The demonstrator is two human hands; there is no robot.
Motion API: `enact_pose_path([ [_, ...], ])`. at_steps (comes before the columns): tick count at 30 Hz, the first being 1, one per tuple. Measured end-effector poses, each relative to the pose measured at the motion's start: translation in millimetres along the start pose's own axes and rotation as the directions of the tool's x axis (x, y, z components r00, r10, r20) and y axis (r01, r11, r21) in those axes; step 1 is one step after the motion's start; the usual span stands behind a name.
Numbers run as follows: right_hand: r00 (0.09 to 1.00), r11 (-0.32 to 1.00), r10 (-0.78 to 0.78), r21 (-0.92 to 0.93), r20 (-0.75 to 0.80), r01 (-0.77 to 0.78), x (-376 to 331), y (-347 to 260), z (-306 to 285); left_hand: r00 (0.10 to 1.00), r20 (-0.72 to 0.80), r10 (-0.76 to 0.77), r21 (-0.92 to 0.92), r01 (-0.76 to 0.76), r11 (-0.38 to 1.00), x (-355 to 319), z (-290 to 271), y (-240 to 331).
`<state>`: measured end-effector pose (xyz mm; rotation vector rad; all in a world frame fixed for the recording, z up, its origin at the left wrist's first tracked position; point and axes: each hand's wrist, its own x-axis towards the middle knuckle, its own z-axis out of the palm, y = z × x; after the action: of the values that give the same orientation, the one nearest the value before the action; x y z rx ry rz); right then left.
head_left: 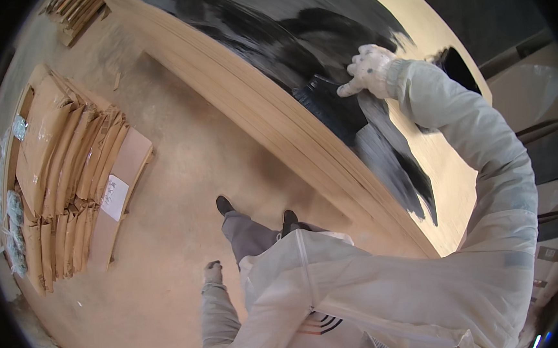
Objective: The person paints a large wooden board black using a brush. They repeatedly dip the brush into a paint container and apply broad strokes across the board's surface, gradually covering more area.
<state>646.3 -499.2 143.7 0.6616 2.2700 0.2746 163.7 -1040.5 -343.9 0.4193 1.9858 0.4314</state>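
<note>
My right hand point(370, 70), in a white knitted glove, reaches over a tall stack of boards. Its fingers are closed, with the thumb side against a wide dark brush-like tool point(331, 105) that lies on the top board point(444, 182). The grip itself is partly hidden by the glove. Wet-looking black paint point(249, 30) covers much of that pale board in streaks. My left hand point(213, 273) hangs low beside my legs, away from the stack. Its fingers look curled, with darkened tips, and nothing shows in them.
The stack's layered side point(242, 112) runs diagonally past my feet. Cardboard-wrapped bundles point(64, 150) stand on the floor at the left, with a white paper sheet point(114, 197) on one. More flat pieces point(80, 13) lie at the far left. Dark and grey panels point(535, 85) line the right.
</note>
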Motion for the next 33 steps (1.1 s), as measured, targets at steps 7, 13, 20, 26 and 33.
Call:
enact_pose_path([
  [7, 0.999, 1.000, 0.022, -0.008, -0.036, -0.022, -95, -49, 54, 0.998, 0.062, 0.013, -0.010, -0.012, 1.000, -91, 93, -55],
  [13, 0.994, 0.989, 0.011, 0.149, -0.109, 0.005, -171, -78, 127, 0.997, 0.068, -0.043, -0.081, 0.049, 0.996, -141, 82, -70],
  [20, 0.992, 0.974, 0.021, 0.226, -0.127, 0.008, -252, -122, 180, 1.000, -0.002, -0.009, -0.085, 0.009, 0.996, -139, 72, -64],
  [26, 0.990, 0.971, 0.073, 0.236, -0.119, -0.043, -319, -150, 224, 0.992, -0.003, 0.129, -0.025, -0.129, 0.991, -157, 97, -42],
  [33, 0.994, 0.990, 0.066, 0.120, 0.086, -0.076, -387, -188, 238, 0.994, 0.021, 0.109, -0.017, -0.109, 0.994, -198, 145, -150],
])
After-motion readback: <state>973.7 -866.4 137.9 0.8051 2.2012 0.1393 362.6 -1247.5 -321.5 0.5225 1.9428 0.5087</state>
